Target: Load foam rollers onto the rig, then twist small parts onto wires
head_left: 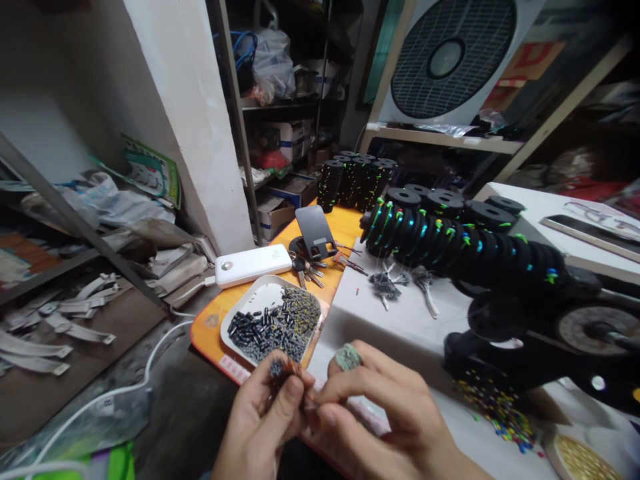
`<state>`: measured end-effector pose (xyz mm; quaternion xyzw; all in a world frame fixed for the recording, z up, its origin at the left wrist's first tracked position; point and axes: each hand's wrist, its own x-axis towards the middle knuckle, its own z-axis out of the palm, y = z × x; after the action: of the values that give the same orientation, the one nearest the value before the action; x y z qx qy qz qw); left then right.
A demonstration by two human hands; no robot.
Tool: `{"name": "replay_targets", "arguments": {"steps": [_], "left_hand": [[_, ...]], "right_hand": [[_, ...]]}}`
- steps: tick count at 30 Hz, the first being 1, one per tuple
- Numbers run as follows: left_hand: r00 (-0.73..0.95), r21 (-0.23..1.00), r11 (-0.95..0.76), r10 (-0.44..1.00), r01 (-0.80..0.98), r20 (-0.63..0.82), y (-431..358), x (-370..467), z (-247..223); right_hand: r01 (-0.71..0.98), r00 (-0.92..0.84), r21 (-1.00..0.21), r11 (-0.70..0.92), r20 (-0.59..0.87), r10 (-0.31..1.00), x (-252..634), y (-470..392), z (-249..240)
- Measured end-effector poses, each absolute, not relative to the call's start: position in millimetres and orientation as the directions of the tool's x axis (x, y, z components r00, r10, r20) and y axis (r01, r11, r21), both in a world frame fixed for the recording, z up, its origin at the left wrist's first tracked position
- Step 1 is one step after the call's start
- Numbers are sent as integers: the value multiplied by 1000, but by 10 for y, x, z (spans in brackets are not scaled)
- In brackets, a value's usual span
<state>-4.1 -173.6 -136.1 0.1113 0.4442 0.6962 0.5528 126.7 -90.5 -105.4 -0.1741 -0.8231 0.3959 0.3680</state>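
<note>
My left hand (267,420) is closed round a small bundle (278,368) of dark and orange strands, its thumb pressed on top. Against the bundle's orange side, my right hand (380,407) pinches with thumb and fingertips; whatever it grips there is too small to make out. A greenish wrap (348,357) sits round a finger of my right hand. Just beyond both hands lies a white tray (260,288) of black, grey and yellowish small pieces. Two dark tufts (385,285) with white ends rest on the white surface (350,313).
A black machine (500,320) with a ringed roller (450,243) stands at right, with loose coloured beads (505,417) below it. On the orange table (207,320) are a white power bank (254,265), keys (303,268) and a phone stand (314,230). Black spools (357,180) stand behind.
</note>
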Motion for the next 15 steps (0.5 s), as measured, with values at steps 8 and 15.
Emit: {"name": "replay_targets", "arguments": {"steps": [8,15], "left_hand": [[-399,875,-15,894,-483,-205,-1768,-63,-1396],[-457,858,-43,859,-512,-229,-1768,-100,-1360]], "right_hand": [[39,-570,-884,466,363,737,1292,-824,-1023],[74,-583,-795,602,455,673,1329,-790,-1051]]}}
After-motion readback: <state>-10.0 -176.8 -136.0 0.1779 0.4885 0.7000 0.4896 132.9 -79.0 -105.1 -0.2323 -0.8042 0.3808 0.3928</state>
